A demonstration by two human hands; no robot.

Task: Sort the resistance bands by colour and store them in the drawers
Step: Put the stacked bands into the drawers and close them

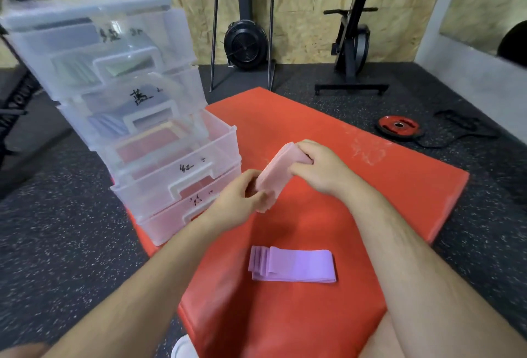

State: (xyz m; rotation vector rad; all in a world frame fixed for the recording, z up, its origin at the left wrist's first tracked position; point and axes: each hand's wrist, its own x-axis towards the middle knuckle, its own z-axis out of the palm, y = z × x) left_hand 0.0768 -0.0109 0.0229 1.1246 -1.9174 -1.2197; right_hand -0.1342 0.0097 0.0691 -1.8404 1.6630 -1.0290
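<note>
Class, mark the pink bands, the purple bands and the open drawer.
pink bands [275, 172], head view, middle of the held stack.
purple bands [299, 265], head view, top band's flat face.
open drawer [199, 166], head view, clear front wall.

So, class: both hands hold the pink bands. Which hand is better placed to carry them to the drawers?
Probably left. The left hand grips the pink bands at their end nearest the drawers, which stand on that side; the right hand holds the far end and would cross over.
</note>
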